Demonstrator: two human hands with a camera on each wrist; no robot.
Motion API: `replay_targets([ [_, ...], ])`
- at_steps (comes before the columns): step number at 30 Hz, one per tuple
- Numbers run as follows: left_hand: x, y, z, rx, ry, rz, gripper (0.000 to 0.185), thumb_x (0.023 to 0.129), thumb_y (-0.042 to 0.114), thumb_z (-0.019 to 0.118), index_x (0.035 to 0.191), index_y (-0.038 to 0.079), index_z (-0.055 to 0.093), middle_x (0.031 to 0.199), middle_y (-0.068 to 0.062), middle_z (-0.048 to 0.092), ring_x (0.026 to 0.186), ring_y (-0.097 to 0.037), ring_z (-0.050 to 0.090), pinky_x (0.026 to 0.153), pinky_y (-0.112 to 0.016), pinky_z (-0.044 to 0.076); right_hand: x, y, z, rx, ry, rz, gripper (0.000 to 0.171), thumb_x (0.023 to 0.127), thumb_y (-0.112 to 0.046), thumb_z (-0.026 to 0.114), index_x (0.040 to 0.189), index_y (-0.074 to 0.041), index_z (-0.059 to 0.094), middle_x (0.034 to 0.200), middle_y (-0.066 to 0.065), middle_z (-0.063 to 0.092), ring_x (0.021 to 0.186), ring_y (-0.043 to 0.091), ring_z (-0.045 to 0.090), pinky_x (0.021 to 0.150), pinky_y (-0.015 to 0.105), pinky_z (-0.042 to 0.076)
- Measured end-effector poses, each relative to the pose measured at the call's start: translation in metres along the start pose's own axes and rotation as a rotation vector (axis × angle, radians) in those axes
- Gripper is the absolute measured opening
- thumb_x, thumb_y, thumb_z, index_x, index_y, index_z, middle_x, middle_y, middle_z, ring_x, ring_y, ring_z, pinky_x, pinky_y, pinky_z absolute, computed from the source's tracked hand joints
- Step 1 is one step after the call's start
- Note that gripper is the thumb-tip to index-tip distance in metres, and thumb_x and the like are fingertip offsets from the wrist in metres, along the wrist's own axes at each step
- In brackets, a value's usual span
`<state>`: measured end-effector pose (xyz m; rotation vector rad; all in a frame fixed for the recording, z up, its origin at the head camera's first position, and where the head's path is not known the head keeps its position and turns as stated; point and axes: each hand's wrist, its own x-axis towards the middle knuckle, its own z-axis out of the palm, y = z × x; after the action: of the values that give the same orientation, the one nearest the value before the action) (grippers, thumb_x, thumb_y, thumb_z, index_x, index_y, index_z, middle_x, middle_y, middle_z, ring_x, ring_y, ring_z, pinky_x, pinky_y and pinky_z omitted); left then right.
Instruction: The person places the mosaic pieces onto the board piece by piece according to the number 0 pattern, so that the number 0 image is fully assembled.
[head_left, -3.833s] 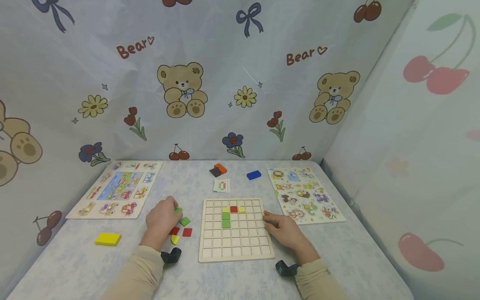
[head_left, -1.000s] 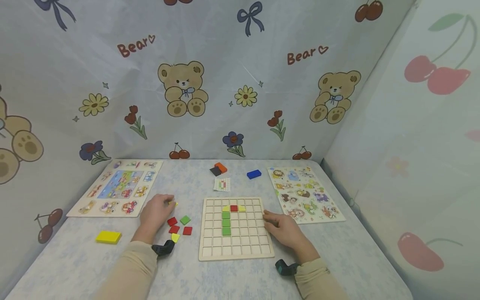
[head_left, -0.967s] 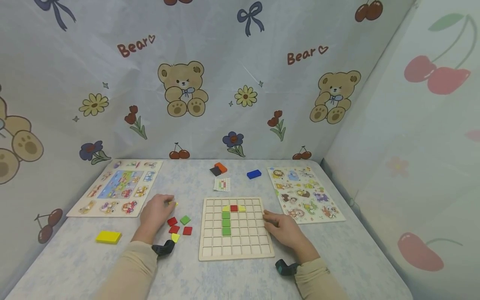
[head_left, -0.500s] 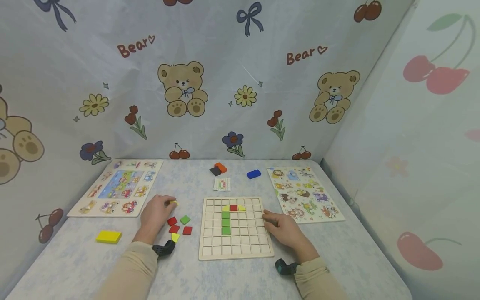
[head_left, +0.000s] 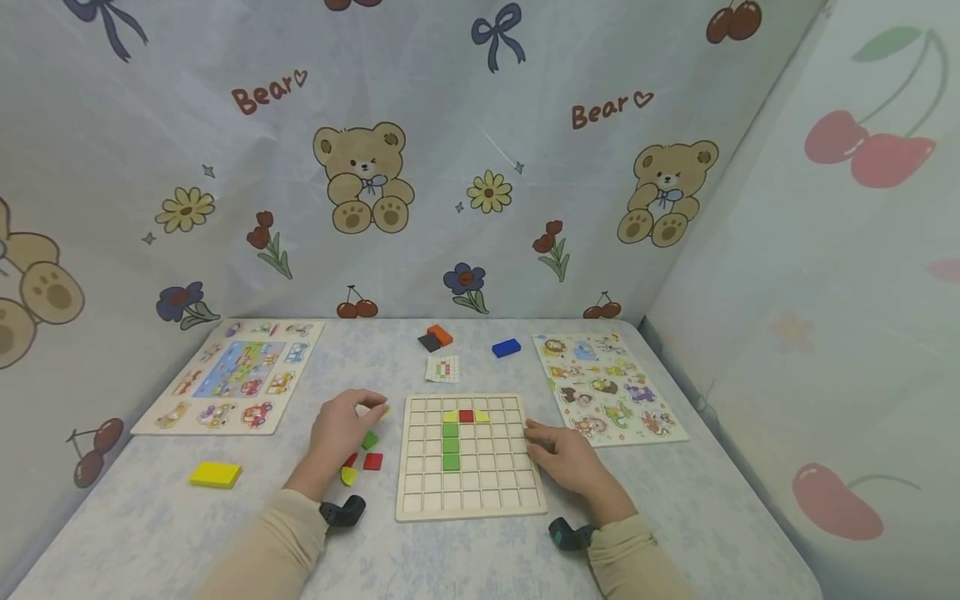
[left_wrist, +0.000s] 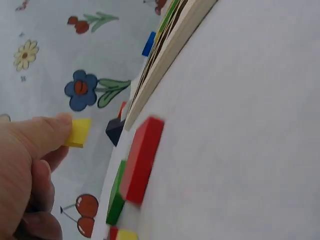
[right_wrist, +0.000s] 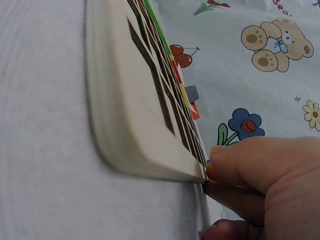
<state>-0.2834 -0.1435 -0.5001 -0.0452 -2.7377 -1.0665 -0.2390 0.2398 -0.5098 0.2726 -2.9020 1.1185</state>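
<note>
My left hand point(head_left: 337, 429) pinches a small yellow tile point(left_wrist: 79, 133) between thumb and fingertip, just left of the wooden grid board point(head_left: 480, 490). Set into the board are a red tile point(head_left: 466, 416) flanked by two yellow tiles, with a column of green tiles point(head_left: 450, 446) at the left. At the board's right edge, my right hand point(head_left: 573, 462) grips the rim with thumb and fingers, as the right wrist view shows. Beneath and beside my left hand lie a loose green tile point(head_left: 370, 440), red tiles point(head_left: 372, 462) and a yellow tile point(head_left: 348, 477); the hand partly hides them.
A small pattern card point(head_left: 443, 369) lies behind the board, near black and orange pieces point(head_left: 439, 335) and a blue block point(head_left: 506, 348). Picture puzzle boards stand back left point(head_left: 187, 421) and back right point(head_left: 660, 429). A yellow block point(head_left: 216, 475) rests at the left.
A third green tile has joined the column on the board. Afterwards my left hand took up a yellow tile and has moved right with it toward the board. My right hand stays put.
</note>
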Motion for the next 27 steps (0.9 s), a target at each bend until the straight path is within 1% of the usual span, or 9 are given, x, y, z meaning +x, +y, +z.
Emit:
replay_targets([
  [3, -0.011, 0.019, 0.007, -0.019, -0.045, 0.143, 0.016, 0.093, 0.033, 0.078, 0.107, 0.026, 0.079, 0.106, 0.009, 0.073, 0.071, -0.013, 0.055, 0.063, -0.030, 0.046, 0.001, 0.000, 0.000, -0.006, 0.002, -0.001, 0.033, 0.098, -0.022, 0.070, 0.129, -0.013, 0.072, 0.145, -0.002, 0.061, 0.137, 0.027, 0.056, 0.112, 0.050, 0.043],
  [5, -0.019, 0.031, 0.010, -0.033, -0.110, 0.253, 0.015, 0.091, 0.031, 0.080, 0.106, 0.026, 0.080, 0.103, 0.013, 0.073, 0.067, -0.009, 0.052, 0.060, -0.027, 0.044, 0.001, 0.000, 0.000, -0.005, 0.003, -0.003, 0.033, 0.098, -0.022, 0.070, 0.129, -0.012, 0.073, 0.145, -0.002, 0.061, 0.137, 0.027, 0.056, 0.112, 0.050, 0.043],
  [8, -0.030, 0.044, 0.015, -0.049, -0.251, 0.390, 0.012, 0.091, 0.027, 0.081, 0.103, 0.030, 0.081, 0.100, 0.020, 0.071, 0.066, -0.005, 0.051, 0.059, -0.024, 0.045, 0.001, 0.000, 0.001, -0.002, 0.002, -0.005, 0.033, 0.098, -0.022, 0.070, 0.129, -0.012, 0.072, 0.146, -0.002, 0.061, 0.138, 0.028, 0.055, 0.112, 0.050, 0.043],
  [10, -0.036, 0.049, 0.017, -0.066, -0.337, 0.451, 0.011, 0.091, 0.026, 0.081, 0.100, 0.032, 0.080, 0.098, 0.022, 0.071, 0.071, -0.003, 0.055, 0.062, -0.023, 0.046, 0.001, 0.000, 0.001, 0.001, 0.002, -0.004, 0.033, 0.098, -0.022, 0.070, 0.130, -0.012, 0.072, 0.146, -0.002, 0.061, 0.139, 0.028, 0.055, 0.112, 0.050, 0.043],
  [12, -0.040, 0.052, 0.020, -0.089, -0.393, 0.504, 0.012, 0.091, 0.024, 0.080, 0.096, 0.035, 0.080, 0.098, 0.024, 0.070, 0.075, -0.003, 0.057, 0.063, -0.022, 0.046, 0.001, 0.000, 0.001, 0.001, 0.005, -0.006, 0.033, 0.098, -0.022, 0.070, 0.130, -0.013, 0.072, 0.146, -0.002, 0.060, 0.139, 0.028, 0.054, 0.112, 0.050, 0.043],
  [14, -0.043, 0.053, 0.022, -0.126, -0.417, 0.553, 0.013, 0.091, 0.023, 0.080, 0.095, 0.036, 0.079, 0.097, 0.023, 0.071, 0.076, -0.003, 0.058, 0.064, -0.022, 0.047, 0.001, 0.000, 0.001, 0.003, 0.007, -0.004, 0.034, 0.098, -0.023, 0.070, 0.130, -0.013, 0.072, 0.146, -0.003, 0.061, 0.139, 0.027, 0.054, 0.113, 0.050, 0.043],
  [17, -0.043, 0.051, 0.027, -0.172, -0.417, 0.627, 0.013, 0.091, 0.022, 0.081, 0.095, 0.034, 0.079, 0.098, 0.022, 0.071, 0.071, -0.001, 0.056, 0.062, -0.021, 0.047, 0.000, 0.000, 0.001, 0.000, 0.011, -0.007, 0.033, 0.098, -0.023, 0.070, 0.130, -0.013, 0.072, 0.146, -0.003, 0.061, 0.138, 0.027, 0.055, 0.113, 0.049, 0.043],
  [22, -0.041, 0.046, 0.031, -0.203, -0.454, 0.678, 0.010, 0.090, 0.021, 0.081, 0.091, 0.030, 0.079, 0.096, 0.021, 0.071, 0.069, 0.003, 0.054, 0.062, -0.020, 0.048, 0.000, 0.000, 0.000, -0.004, 0.011, -0.023, 0.033, 0.099, -0.022, 0.069, 0.130, -0.012, 0.072, 0.145, -0.002, 0.061, 0.137, 0.028, 0.056, 0.112, 0.050, 0.043],
  [27, -0.038, 0.042, 0.027, -0.192, -0.540, 0.636, 0.011, 0.090, 0.021, 0.082, 0.088, 0.031, 0.078, 0.089, 0.022, 0.070, 0.066, 0.001, 0.056, 0.062, -0.021, 0.049, -0.001, 0.000, 0.000, -0.004, 0.010, -0.025, 0.033, 0.099, -0.022, 0.069, 0.130, -0.011, 0.072, 0.145, -0.002, 0.062, 0.137, 0.028, 0.056, 0.113, 0.051, 0.042],
])
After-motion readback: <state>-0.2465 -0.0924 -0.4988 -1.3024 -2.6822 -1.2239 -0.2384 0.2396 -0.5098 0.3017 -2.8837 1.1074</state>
